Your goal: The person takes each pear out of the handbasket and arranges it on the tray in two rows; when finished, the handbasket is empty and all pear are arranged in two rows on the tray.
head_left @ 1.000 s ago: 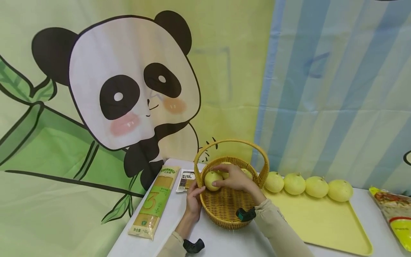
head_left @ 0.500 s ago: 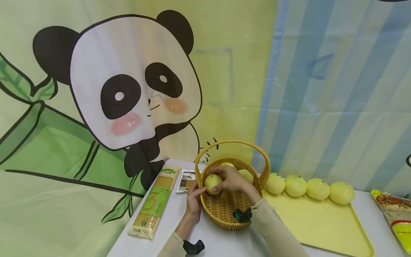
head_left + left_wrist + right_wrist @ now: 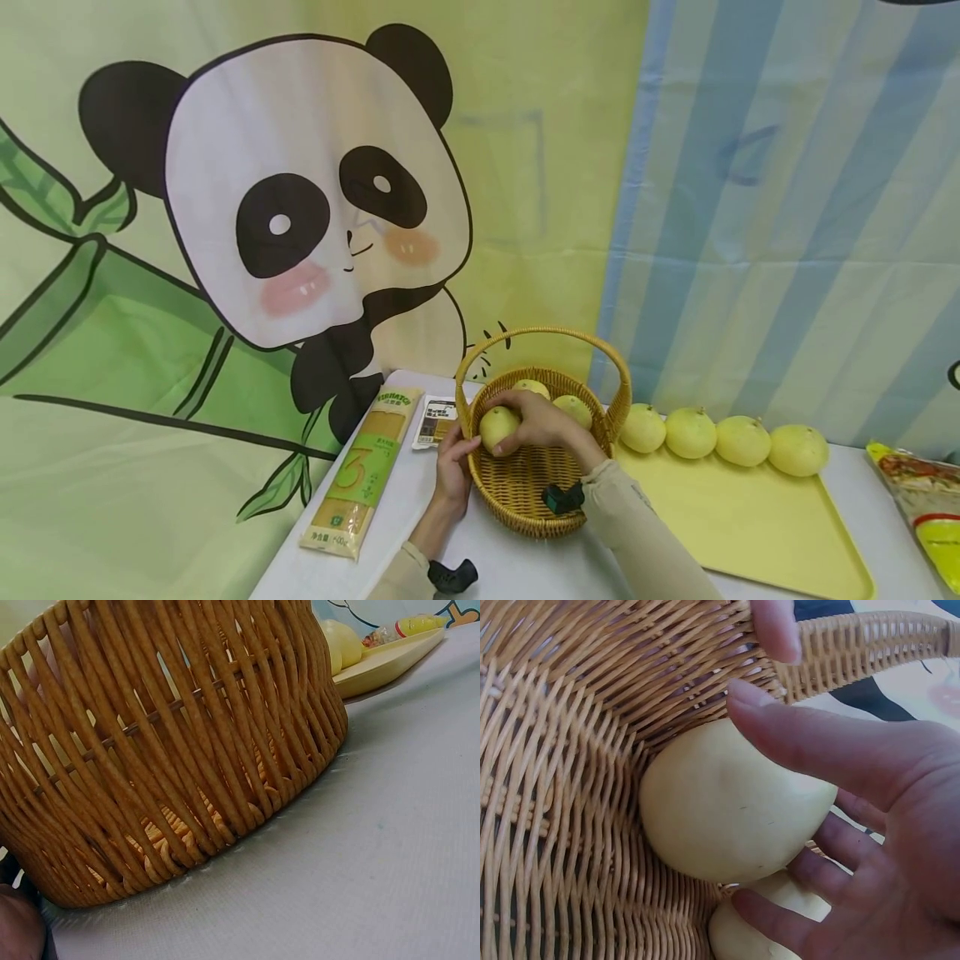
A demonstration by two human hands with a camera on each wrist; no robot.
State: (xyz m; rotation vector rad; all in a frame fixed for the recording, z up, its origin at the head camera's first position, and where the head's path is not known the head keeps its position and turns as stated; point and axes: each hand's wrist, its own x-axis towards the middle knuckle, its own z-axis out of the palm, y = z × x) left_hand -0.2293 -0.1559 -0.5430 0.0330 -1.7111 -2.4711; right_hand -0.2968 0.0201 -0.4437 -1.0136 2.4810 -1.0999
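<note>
A round wicker basket (image 3: 536, 492) with a tall arched handle stands on the white table. My left hand (image 3: 452, 471) grips its left rim; in the left wrist view the basket's woven side (image 3: 187, 735) fills most of the frame. Inside, my right hand (image 3: 551, 422) holds a round pale-yellow fruit (image 3: 497, 432) against the left wall, fingers and thumb curved round it. The right wrist view shows this smooth fruit (image 3: 727, 802) touching the weave. Two more such fruits lie farther back in the basket, one at the rear (image 3: 532, 387) and one at the right (image 3: 573, 410).
Right of the basket lies a yellow tray (image 3: 750, 517), with several like fruits (image 3: 690, 432) lined up along its back edge. A spaghetti pack (image 3: 360, 475) and a small pouch (image 3: 433, 422) lie to the left. A printed food bag (image 3: 930, 500) is at the far right.
My right hand has shifted slightly left and toward me, its thumb now lower on the fruit. The two fruits behind show more clearly. My left hand stays on the rim.
</note>
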